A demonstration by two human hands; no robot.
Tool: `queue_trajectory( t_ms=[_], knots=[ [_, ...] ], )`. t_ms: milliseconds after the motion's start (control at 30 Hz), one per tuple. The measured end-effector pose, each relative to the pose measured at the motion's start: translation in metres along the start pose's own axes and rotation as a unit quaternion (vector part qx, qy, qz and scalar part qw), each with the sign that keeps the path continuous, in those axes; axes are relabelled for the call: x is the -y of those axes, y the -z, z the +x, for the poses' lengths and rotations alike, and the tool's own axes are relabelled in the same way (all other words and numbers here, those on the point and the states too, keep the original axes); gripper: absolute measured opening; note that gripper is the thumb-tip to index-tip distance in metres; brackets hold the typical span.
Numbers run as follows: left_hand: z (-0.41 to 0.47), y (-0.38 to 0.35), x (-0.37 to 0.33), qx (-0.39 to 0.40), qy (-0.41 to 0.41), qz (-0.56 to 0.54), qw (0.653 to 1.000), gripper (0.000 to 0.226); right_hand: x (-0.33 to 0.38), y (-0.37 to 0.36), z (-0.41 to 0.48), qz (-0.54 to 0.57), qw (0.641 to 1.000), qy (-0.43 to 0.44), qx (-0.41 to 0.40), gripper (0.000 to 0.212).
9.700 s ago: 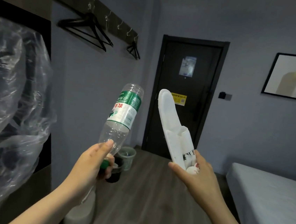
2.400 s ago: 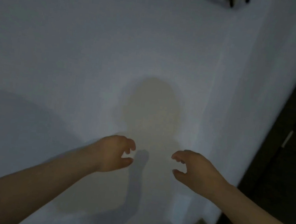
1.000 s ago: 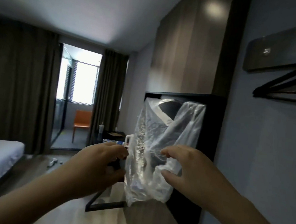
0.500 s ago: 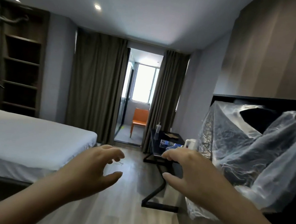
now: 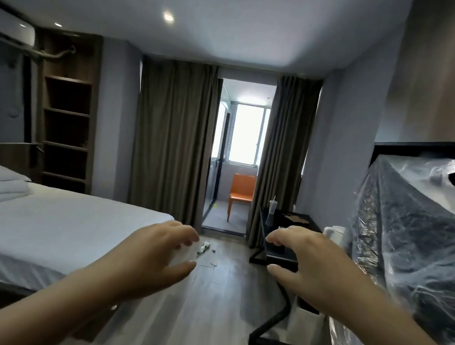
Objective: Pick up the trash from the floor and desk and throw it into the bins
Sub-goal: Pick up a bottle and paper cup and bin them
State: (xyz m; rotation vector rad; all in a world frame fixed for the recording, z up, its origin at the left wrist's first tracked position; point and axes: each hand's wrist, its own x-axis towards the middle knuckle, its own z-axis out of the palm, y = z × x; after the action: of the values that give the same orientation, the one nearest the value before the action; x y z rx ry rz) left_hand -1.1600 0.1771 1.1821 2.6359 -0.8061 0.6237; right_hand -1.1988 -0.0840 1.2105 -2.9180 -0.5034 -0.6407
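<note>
grips: left hand (image 5: 161,252) and right hand (image 5: 304,262) being held out loosely curled, empty | trash: scraps (image 5: 203,248) lying on floor (image 5: 207,296) past bed (image 5: 60,228), cup (image 5: 272,208) on tabletop (image 5: 278,223) | tip: scraps probably best being pinched together, low

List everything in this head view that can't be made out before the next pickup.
Head view:
- Small white scraps on the wooden floor: too small to identify; the left hand covers the floor beside them.
- Black desk: its near end is behind the right hand.
- Flat brown piece on the desk: too small to tell its material.
- Dark object under clear plastic wrap: cut off by the right edge.
- Bins: none in view.
</note>
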Motion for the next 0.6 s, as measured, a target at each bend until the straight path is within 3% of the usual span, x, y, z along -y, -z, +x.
queue_trajectory(
  t_ms=[300,600],
  knots=[
    [0.109,-0.065,0.054,0.006,0.014,-0.007,1.000,0.032,-0.081,-0.061,0.106,-0.010,1.000,0.001,0.028,0.045],
    [0.209,-0.126,0.178,0.025,0.030,-0.007,0.999,0.035,-0.113,-0.150,0.246,-0.019,0.998,0.004,0.056,0.043]
  ],
)
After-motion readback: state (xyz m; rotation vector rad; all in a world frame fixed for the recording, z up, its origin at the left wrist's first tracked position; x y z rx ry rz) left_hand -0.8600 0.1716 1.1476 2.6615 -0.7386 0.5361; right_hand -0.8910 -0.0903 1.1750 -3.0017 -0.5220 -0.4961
